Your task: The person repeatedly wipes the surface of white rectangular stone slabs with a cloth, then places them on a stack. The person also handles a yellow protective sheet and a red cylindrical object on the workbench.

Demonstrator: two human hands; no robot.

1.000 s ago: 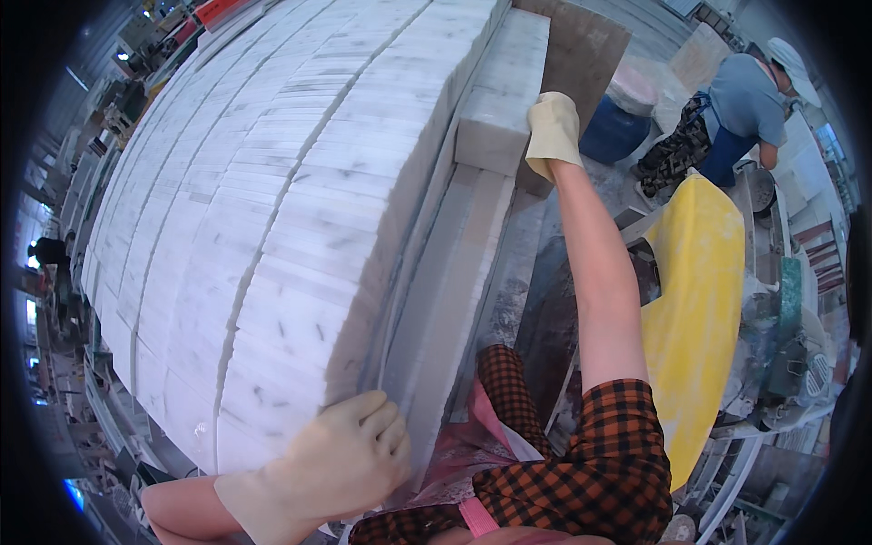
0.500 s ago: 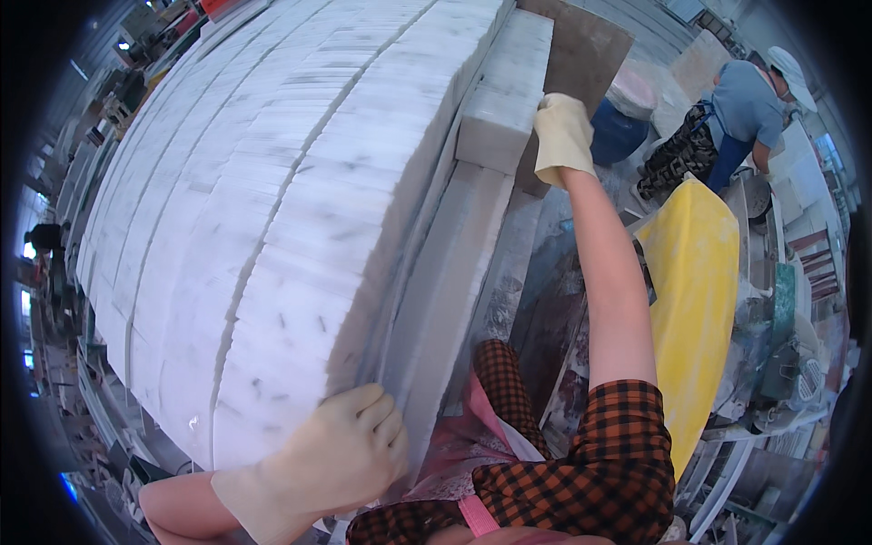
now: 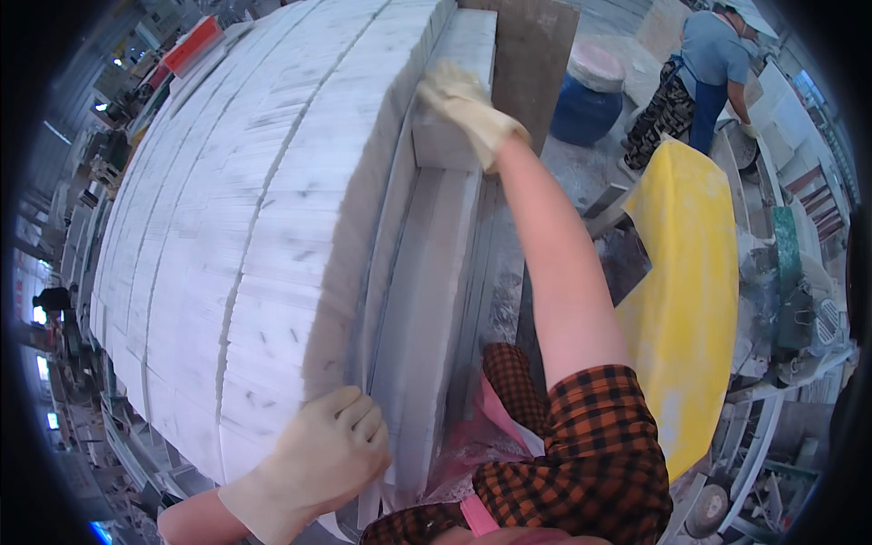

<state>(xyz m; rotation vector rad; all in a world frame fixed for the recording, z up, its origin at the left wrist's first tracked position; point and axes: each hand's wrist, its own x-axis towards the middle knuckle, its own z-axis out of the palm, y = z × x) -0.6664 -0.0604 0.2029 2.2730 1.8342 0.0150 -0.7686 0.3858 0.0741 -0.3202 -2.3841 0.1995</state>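
Rows of thin white slabs with grey flecks (image 3: 272, 209) stand packed together in a wide mass on my left. Beside it, at the far end of a grey ledge (image 3: 422, 254), sits a smaller white block (image 3: 438, 145). My right hand (image 3: 468, 107), in a cream glove, reaches over this block with fingers stretched out, slightly blurred by motion. In a matching glove, my left hand (image 3: 318, 454) rests against the near corner of the slab rows. Its fingers are curled in, and whatever lies inside them is hidden.
A brown board (image 3: 531, 59) stands behind the small block, with a blue drum (image 3: 586, 109) right of it. A yellow cover (image 3: 695, 300) drapes something on my right. Another person (image 3: 713, 68) bends over work at the far right.
My right hand has moved left, from the block's right side to over its top. My left hand stays at the near corner. The view has shifted somewhat.
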